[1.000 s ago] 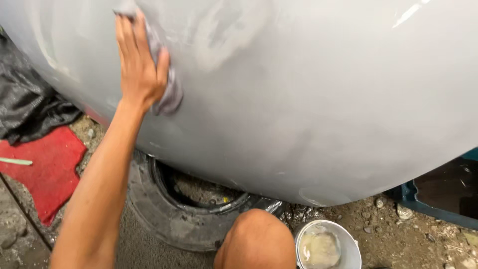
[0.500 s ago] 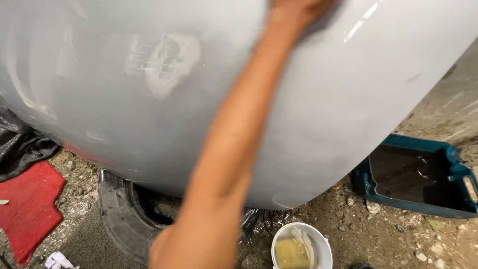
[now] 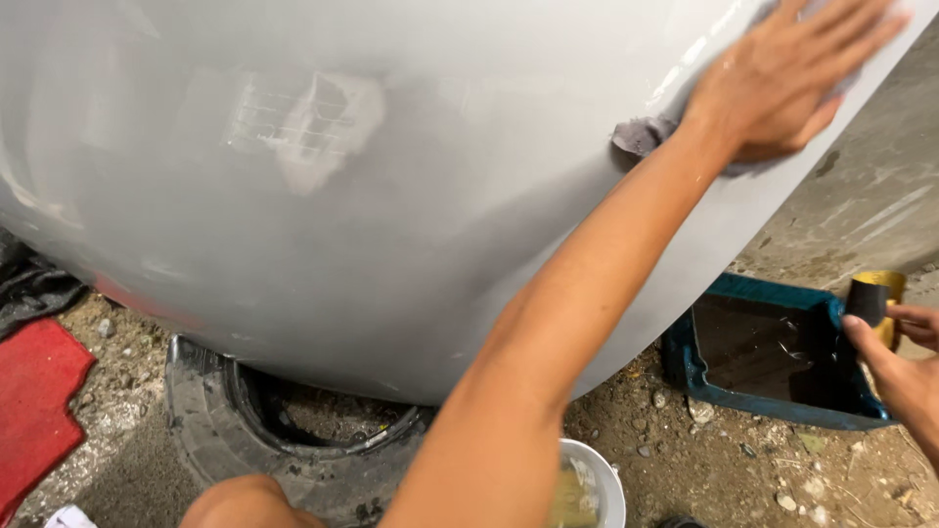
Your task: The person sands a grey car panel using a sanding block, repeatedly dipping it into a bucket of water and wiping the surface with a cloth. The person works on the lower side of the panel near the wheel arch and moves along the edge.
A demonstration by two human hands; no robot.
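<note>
One left hand (image 3: 782,83) lies flat with fingers spread on the far right of a big grey curved panel (image 3: 391,244), pressing a small grey cloth (image 3: 641,135) against it; only a crumpled corner of the cloth shows beside the wrist, the rest is under the palm. The cloth looks soft, limp and light, and seems best held flat under the whole palm; the panel reads as stiff, smooth and rather slippery where it shines. At the right edge one right hand (image 3: 905,367) pinches a small dark sheet wrapped on a yellow block (image 3: 873,296) between thumb and fingers, just beside one blue tray (image 3: 773,411) holding dark water. On the ground near the person sit one worn tyre (image 3: 210,430) under the panel, one white bucket (image 3: 606,479) at the bottom, and one red mat (image 3: 34,401) at the left
</note>
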